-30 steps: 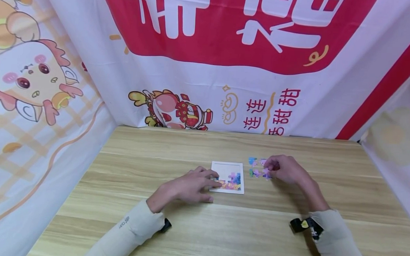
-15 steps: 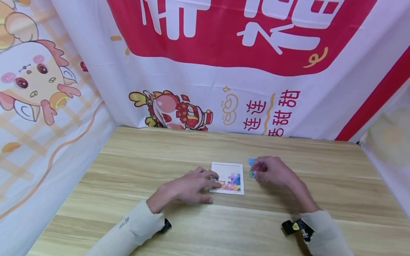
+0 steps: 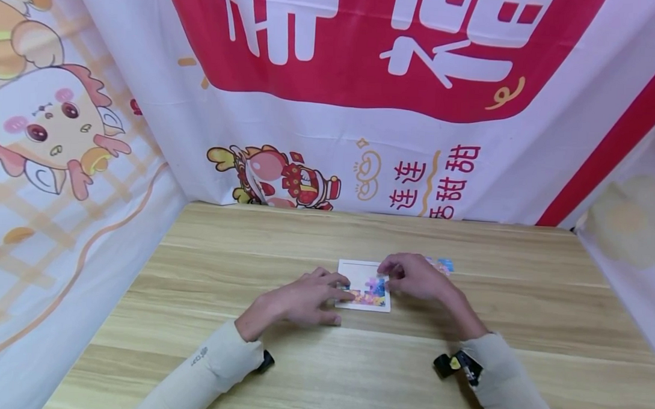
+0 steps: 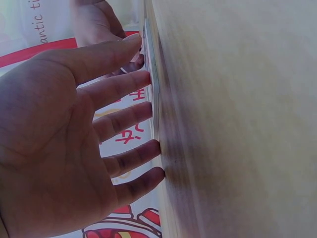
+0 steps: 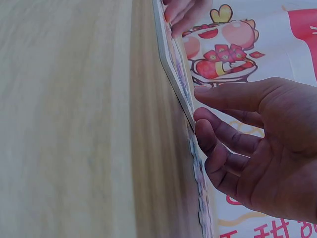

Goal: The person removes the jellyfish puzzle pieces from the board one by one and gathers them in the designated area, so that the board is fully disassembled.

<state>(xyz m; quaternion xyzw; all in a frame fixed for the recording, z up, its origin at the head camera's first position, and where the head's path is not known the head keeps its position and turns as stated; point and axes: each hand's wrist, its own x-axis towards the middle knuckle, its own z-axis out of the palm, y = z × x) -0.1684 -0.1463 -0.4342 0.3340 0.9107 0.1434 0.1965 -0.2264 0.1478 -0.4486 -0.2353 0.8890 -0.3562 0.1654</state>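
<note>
A square white puzzle tray lies on the table, its lower part and right side filled with colourful jigsaw pieces. My left hand lies at its left side with fingers spread, fingertips resting on the tray and its pieces. In the left wrist view the fingers of this left hand look extended. My right hand is at the tray's right rim, thumb and fingers bent. In the right wrist view, the thumb and fingertips of this right hand meet the tray edge; whether a piece is between them is hidden.
Loose jigsaw pieces lie right of the tray, partly covered by the right hand; their edges show in the right wrist view. The wooden table ends at a printed cloth backdrop, with cloth at both sides too.
My right hand has moved left, from over the loose pieces to the tray's right edge, uncovering pieces behind it. My left hand has stayed in place on the tray.
</note>
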